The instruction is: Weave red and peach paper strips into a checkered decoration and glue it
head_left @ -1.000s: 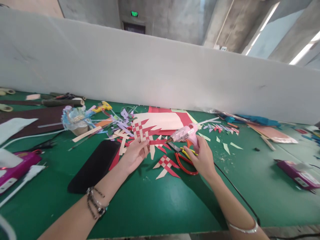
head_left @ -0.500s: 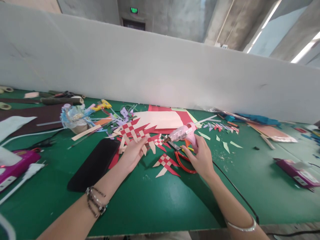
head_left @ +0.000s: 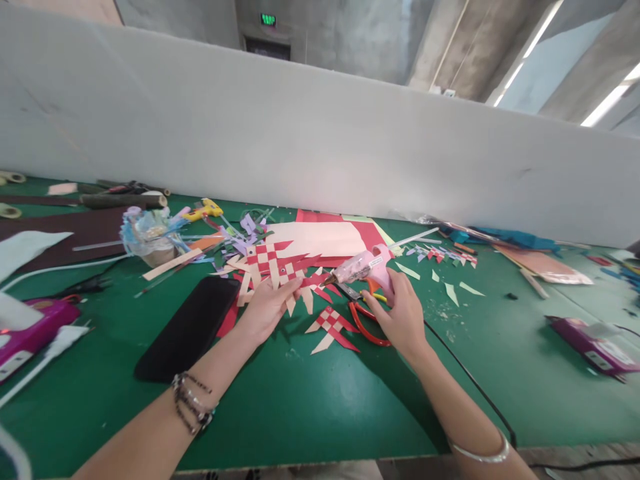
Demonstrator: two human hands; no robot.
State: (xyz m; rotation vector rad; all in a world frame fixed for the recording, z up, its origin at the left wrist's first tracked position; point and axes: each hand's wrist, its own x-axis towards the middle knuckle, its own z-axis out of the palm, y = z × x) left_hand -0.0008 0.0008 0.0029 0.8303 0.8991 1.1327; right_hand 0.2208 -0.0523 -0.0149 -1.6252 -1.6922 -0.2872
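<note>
My left hand (head_left: 267, 307) pinches a red and cream woven paper fish (head_left: 291, 272) above the table. Wrapped in my right hand (head_left: 403, 313) is a pink hot glue gun (head_left: 363, 265), a clear glue stick poking out behind. Its nozzle tip is at or very near a red strip of the held fish; whether they touch I cannot tell. A second woven paper fish (head_left: 331, 327) lies flat between my hands. Red-handled scissors (head_left: 369, 327) rest beneath the glue gun, partly hidden. Another checkered woven piece (head_left: 264, 257) shows just behind my left fingers.
A black phone (head_left: 190, 330) lies left of my left hand. Red and cream paper sheets (head_left: 315, 239) are stacked behind. A yellow glue gun (head_left: 205, 211) and paper scraps sit back left. Purple power strips (head_left: 595, 343) flank both sides; a black cord (head_left: 470, 370) trails right.
My left hand has turned the woven fish slightly, and its strip now reaches toward the nozzle. The pink glue gun has tilted and shifted a little. Both hands keep their hold.
</note>
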